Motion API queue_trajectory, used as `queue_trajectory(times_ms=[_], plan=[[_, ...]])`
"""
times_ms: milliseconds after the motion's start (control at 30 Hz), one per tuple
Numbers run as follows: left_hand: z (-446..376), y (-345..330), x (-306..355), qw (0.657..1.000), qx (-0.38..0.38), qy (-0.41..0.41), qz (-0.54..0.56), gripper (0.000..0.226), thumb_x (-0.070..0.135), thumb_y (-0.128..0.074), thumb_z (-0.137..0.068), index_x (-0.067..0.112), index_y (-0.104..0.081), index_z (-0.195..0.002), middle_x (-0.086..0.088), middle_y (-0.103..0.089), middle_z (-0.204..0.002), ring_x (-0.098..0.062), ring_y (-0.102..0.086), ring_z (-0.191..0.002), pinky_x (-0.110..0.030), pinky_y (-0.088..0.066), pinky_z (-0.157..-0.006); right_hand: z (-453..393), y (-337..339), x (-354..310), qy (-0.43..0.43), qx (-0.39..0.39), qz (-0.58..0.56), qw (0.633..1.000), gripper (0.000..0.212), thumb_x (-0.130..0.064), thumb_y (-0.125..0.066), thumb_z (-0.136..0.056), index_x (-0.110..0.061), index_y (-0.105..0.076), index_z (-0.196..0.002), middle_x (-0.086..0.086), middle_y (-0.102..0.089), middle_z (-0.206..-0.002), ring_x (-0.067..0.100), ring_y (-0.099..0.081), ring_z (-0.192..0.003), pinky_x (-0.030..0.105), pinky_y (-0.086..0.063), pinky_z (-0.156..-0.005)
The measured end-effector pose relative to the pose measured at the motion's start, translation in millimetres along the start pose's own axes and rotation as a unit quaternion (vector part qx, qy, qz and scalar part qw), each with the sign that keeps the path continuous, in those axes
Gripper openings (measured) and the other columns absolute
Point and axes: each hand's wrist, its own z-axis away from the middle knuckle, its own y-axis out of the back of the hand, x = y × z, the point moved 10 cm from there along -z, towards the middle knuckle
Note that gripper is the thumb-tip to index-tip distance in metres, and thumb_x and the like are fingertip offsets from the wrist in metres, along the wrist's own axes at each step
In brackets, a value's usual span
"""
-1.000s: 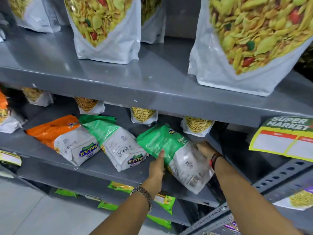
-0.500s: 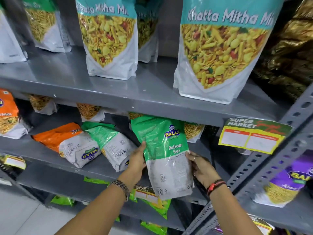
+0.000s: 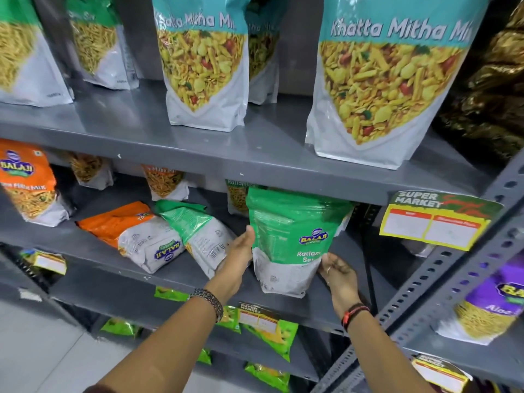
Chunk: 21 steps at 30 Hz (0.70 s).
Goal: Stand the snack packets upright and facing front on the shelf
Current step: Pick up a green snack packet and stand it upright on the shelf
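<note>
The green-and-white plastic Ratlami Sev snack packet [image 3: 286,245] stands upright on the grey metal middle shelf [image 3: 175,275], its long axis vertical, held between the left hand [image 3: 236,255] and the right hand [image 3: 336,272], right of the lying green packet [image 3: 198,234].

I note two bare forearms, no sleeves in view. The left hand [image 3: 236,265] carries a dark beaded metal wrist bracelet [image 3: 208,302] at 7 o'clock of it. The right hand [image 3: 338,275] carries a red-and-black thread wristband [image 3: 355,312] at 5 o'clock.
</note>
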Motion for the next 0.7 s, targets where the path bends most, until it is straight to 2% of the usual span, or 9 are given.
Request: queue_trajectory(times_ms=[100, 167, 233, 300, 367, 433, 567, 633, 700], plan=[[13, 0, -17, 1.0, -0.006, -0.002, -0.026, 0.058, 0.049, -0.036, -0.093, 0.022, -0.032, -0.144, -0.003, -0.036, -0.152, -0.024, -0.038, -0.138, -0.043, -0.028, -0.117, 2, -7, -1, -0.007, -0.035, -0.022, 0.999, 0.033, -0.009, -0.045, -0.094, 0.008, -0.052, -0.12, 0.016, -0.058, -0.119, 0.028, -0.06, -0.101, 0.022, -0.054, -0.086], [24, -13, -35, 0.998, -0.048, 0.003, -0.035, 0.054, 0.043, -0.04, -0.094, 0.024, -0.032, -0.144, -0.001, -0.038, -0.151, -0.02, -0.039, -0.137, -0.041, -0.03, -0.116, 6, -5, 0, -0.015, -0.042, 0.0, 0.999, 0.036, -0.014, -0.042, -0.096, 0.008, -0.052, -0.122, 0.019, -0.055, -0.127, 0.031, -0.055, -0.117, 0.032, -0.045, -0.1], [38, -29, -51, 0.994, -0.097, 0.03, -0.051, 0.055, 0.042, -0.041, -0.094, 0.023, -0.028, -0.145, 0.0, -0.035, -0.152, -0.02, -0.038, -0.137, -0.039, -0.033, -0.114, 10, -2, 3, -0.019, -0.039, 0.022, 0.999, 0.036, -0.017, -0.04, -0.096, 0.006, -0.054, -0.119, 0.02, -0.056, -0.128, 0.033, -0.054, -0.119, 0.036, -0.041, -0.103], [45, -42, -68, 0.987, -0.132, 0.081, -0.034, 0.061, 0.041, -0.039, -0.095, 0.019, -0.018, -0.148, 0.0, -0.026, -0.155, -0.023, -0.033, -0.141, -0.036, -0.033, -0.113, 15, 2, 6, -0.01, -0.035, 0.058, 0.998, 0.032, -0.019, -0.04, -0.096, 0.002, -0.058, -0.114, 0.019, -0.06, -0.123, 0.032, -0.06, -0.107, 0.034, -0.047, -0.094], [44, -51, -74, 0.985, -0.135, 0.105, -0.023, 0.066, 0.044, -0.036, -0.095, 0.017, -0.012, -0.15, -0.001, -0.018, -0.158, -0.023, -0.029, -0.143, -0.036, -0.031, -0.114, 23, 7, 9, -0.003, -0.036, 0.079, 0.996, 0.027, -0.019, -0.041, -0.096, -0.003, -0.059, -0.108, 0.015, -0.064, -0.108, 0.025, -0.064, -0.082, 0.024, -0.055, -0.073], [34, -54, -70, 0.989, -0.117, 0.095, -0.011, 0.06, 0.044, -0.032, -0.096, 0.016, -0.019, -0.148, -0.002, -0.026, -0.155, -0.022, -0.031, -0.142, -0.036, -0.029, -0.114, 31, 10, 16, -0.009, -0.045, 0.087, 0.995, 0.025, -0.019, -0.041, -0.096, -0.002, -0.06, -0.101, 0.012, -0.065, -0.09, 0.016, -0.062, -0.065, 0.015, -0.055, -0.055], [13, -67, -66, 0.99, -0.092, 0.099, 0.052, 0.054, 0.047, -0.03, -0.095, 0.014, -0.047, -0.134, -0.009, -0.05, -0.142, -0.022, -0.052, -0.126, -0.037, -0.037, -0.11, 49, 1, 32, -0.029, -0.103, 0.094, 0.99, 0.03, -0.019, -0.04, -0.096, -0.009, -0.06, -0.077, 0.009, -0.064, -0.074, 0.007, -0.066, -0.054, 0.017, -0.055, -0.058], [4, -71, -63, 0.989, -0.066, 0.117, 0.067, 0.056, 0.047, -0.03, -0.095, 0.009, -0.055, -0.127, -0.014, -0.056, -0.135, -0.026, -0.057, -0.118, -0.034, -0.042, -0.103, 57, -12, 36, -0.024, -0.139, 0.102, 0.985, 0.031, -0.02, -0.038, -0.097, -0.011, -0.062, -0.079, 0.007, -0.067, -0.076, 0.007, -0.067, -0.06, 0.018, -0.054, -0.063], [-4, -76, -58, 0.988, -0.048, 0.133, 0.06, 0.059, 0.046, -0.027, -0.096, 0.003, -0.056, -0.125, -0.02, -0.057, -0.131, -0.032, -0.056, -0.12, -0.034, -0.043, -0.097, 60, -23, 37, -0.013, -0.159, 0.114, 0.981, 0.028, -0.02, -0.038, -0.097, -0.011, -0.062, -0.086, 0.004, -0.068, -0.078, 0.008, -0.068, -0.067, 0.017, -0.054, -0.067]])
